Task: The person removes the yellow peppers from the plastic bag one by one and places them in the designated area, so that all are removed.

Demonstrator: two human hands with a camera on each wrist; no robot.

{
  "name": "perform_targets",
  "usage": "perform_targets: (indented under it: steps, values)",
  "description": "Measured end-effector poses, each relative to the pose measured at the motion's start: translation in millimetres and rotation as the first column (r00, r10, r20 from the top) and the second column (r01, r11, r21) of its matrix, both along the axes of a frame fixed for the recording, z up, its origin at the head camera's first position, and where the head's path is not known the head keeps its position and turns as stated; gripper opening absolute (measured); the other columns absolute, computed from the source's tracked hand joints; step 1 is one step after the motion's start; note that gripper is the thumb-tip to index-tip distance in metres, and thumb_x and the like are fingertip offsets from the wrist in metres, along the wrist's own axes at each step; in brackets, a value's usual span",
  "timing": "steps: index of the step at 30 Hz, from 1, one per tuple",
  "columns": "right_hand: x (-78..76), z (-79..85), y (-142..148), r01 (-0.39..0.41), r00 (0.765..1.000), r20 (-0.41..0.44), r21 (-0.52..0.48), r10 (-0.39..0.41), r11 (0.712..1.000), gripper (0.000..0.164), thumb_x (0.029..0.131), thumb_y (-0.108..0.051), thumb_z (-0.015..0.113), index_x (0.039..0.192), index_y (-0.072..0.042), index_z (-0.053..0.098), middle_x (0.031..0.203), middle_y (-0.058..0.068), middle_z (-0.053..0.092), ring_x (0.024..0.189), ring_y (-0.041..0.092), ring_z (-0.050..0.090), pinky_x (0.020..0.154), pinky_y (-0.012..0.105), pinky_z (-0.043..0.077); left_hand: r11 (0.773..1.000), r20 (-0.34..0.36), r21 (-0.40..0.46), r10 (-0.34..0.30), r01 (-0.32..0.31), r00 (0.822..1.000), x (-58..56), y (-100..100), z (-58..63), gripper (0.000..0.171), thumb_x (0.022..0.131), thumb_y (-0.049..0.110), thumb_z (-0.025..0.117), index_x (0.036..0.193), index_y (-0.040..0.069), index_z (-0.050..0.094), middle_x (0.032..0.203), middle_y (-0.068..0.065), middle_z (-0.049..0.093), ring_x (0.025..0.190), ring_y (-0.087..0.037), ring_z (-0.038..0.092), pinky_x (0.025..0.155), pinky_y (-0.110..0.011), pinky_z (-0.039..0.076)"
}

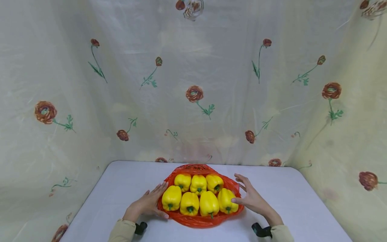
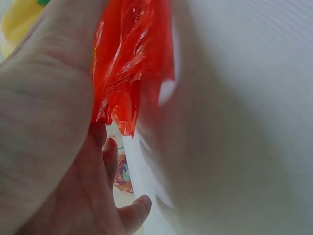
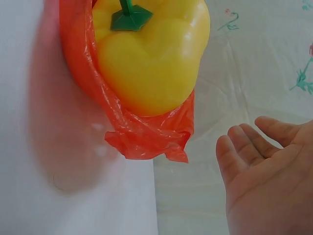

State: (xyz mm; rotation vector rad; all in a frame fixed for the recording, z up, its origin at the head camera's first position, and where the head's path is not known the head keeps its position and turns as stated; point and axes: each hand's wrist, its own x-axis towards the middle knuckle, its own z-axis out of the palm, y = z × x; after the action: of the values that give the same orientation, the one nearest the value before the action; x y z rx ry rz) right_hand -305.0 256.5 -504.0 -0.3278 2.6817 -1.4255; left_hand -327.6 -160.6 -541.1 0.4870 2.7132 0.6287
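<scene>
Several yellow bell peppers with green stems lie in two rows on a red plastic bag, which is spread around them on the table. My left hand lies along the bag's left edge with its fingers extended, and in the left wrist view the crumpled red film hangs right beside it. On the other side my right hand is held out by the bag's right edge, fingers apart and relaxed. The right wrist view shows that hand holding nothing, a gap away from the bag and the nearest yellow pepper.
The peppers and bag sit near the front middle of a white table. A pale curtain printed with red flowers surrounds the table at the back and sides. Dark wrist camera mounts sit at both sleeves.
</scene>
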Motion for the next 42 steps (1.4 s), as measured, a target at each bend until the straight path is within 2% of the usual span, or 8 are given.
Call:
perform_targets:
  steps: [7, 17, 24, 30, 42]
  values:
    - [-2.0, -4.1, 0.4, 0.017, 0.999, 0.044, -0.044, -0.015, 0.999, 0.097, 0.077, -0.04, 0.08, 0.149, -0.018, 0.019, 0.156, 0.013, 0.022, 0.143, 0.038, 0.024, 0.115, 0.061, 0.023, 1.0, 0.01, -0.002, 0.009, -0.009, 1.0, -1.3, 1.7, -4.6, 0.121, 0.064, 0.069, 0.073, 0.156, 0.017, 0.014, 0.163, -0.005, 0.016, 0.15, -0.03, 0.013, 0.116, -0.066, 0.011]
    - [-4.8, -9.2, 0.1, 0.029, 0.994, 0.107, -0.055, -0.023, 0.998, 0.095, 0.075, -0.04, 0.081, 0.147, -0.016, 0.024, 0.154, 0.014, 0.028, 0.142, 0.039, 0.026, 0.114, 0.062, 0.025, 1.0, 0.016, -0.006, 0.016, -0.016, 1.0, 0.1, 3.8, -2.3, 0.12, 0.064, 0.068, 0.073, 0.156, 0.016, 0.016, 0.163, -0.006, 0.017, 0.15, -0.031, 0.013, 0.116, -0.066, 0.01]
    - [-1.7, -6.1, -2.4, 0.009, 0.992, 0.128, -0.067, 0.0, 0.998, 0.091, 0.075, -0.038, 0.081, 0.146, -0.017, 0.028, 0.153, 0.013, 0.031, 0.143, 0.039, 0.025, 0.115, 0.062, 0.023, 1.0, 0.011, -0.01, 0.019, -0.019, 1.0, 2.2, 6.4, -0.2, 0.115, 0.068, 0.063, 0.075, 0.156, 0.016, 0.016, 0.163, -0.006, 0.017, 0.15, -0.031, 0.014, 0.116, -0.066, 0.01]
    - [-0.3, -2.6, -1.7, -0.015, 0.991, 0.129, -0.105, 0.029, 0.994, 0.085, 0.079, -0.033, 0.079, 0.146, -0.016, 0.03, 0.152, 0.014, 0.032, 0.141, 0.042, 0.028, 0.113, 0.063, 0.026, 0.999, 0.001, -0.021, 0.025, -0.025, 1.0, 3.7, 8.0, -0.3, 0.113, 0.069, 0.058, 0.077, 0.156, 0.016, 0.017, 0.162, -0.006, 0.019, 0.149, -0.031, 0.016, 0.116, -0.066, 0.009]
    - [-1.9, -9.7, 5.5, -0.067, 0.982, 0.166, -0.122, 0.087, 0.99, 0.078, 0.084, -0.028, 0.075, 0.146, -0.009, 0.03, 0.15, 0.017, 0.034, 0.14, 0.044, 0.027, 0.112, 0.067, 0.024, 0.999, -0.006, -0.04, 0.019, -0.02, 1.0, 2.2, 8.6, -3.7, 0.113, 0.07, 0.058, 0.076, 0.156, 0.017, 0.016, 0.163, -0.005, 0.018, 0.149, -0.031, 0.015, 0.116, -0.066, 0.008]
